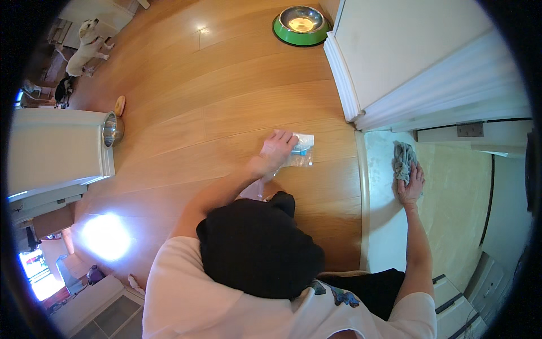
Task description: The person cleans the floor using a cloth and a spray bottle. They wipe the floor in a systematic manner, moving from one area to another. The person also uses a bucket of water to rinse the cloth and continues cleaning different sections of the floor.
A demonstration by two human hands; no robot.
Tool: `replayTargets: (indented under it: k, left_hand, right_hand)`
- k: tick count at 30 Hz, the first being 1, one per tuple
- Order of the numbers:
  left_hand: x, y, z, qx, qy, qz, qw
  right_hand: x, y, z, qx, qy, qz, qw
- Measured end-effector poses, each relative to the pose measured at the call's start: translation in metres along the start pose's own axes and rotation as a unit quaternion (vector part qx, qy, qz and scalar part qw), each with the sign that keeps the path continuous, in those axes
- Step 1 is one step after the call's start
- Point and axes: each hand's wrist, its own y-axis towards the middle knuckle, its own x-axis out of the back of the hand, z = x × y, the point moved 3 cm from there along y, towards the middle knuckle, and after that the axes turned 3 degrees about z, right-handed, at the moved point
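Observation:
My left hand [276, 152], slightly blurred, is closed at the edge of a clear plastic package [301, 157] with white and blue parts. The package is low over the wood floor, and my fingers hide part of it. Some translucent pinkish plastic [253, 190] shows below that wrist; whether it joins the package I cannot tell. On my other side, my right hand [411, 186] holds a crumpled grey cloth [404, 161] against a pale threshold strip [383, 178]. My black-clad knee [258, 250] rises between my arms.
A green-sided metal pet bowl [301, 26] stands by the white door trim [343, 76]. Another metal bowl [112, 129] sits beside a white cabinet [59, 148]. A white dog [87, 51] is at the far left, near a dark animal [63, 90]. Beige flooring [453, 199] lies beyond the threshold.

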Motion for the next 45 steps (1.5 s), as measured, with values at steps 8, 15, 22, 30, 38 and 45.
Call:
replayTargets:
  k: [8,15,22,30,38,45]
  left_hand:
    - [0.019,-0.012,0.016,0.001,-0.12,0.264,0.957]
    - [0.022,0.013,0.038,-0.003,-0.091,0.12,0.989]
    - [0.014,0.013,0.025,-0.024,-0.119,0.293,0.948]
    - [0.082,-0.005,0.065,0.129,-0.151,-0.091,0.976]
    - [-0.001,-0.05,0.005,0.152,0.112,0.088,0.978]
    - [0.033,-0.015,-0.007,0.111,0.023,0.072,0.991]
  right_hand:
    - [0.0,-0.001,0.0,0.01,0.008,-0.011,1.0]
    - [0.004,0.002,0.002,0.003,-0.004,-0.003,1.0]
    - [0.001,0.002,0.001,-0.01,-0.002,-0.002,1.0]
    - [0.004,0.001,0.001,-0.019,0.004,0.002,1.0]
    - [0.008,0.003,0.01,-0.025,0.003,0.013,1.0]
    - [0.006,0.003,0.014,-0.027,0.005,0.011,1.0]
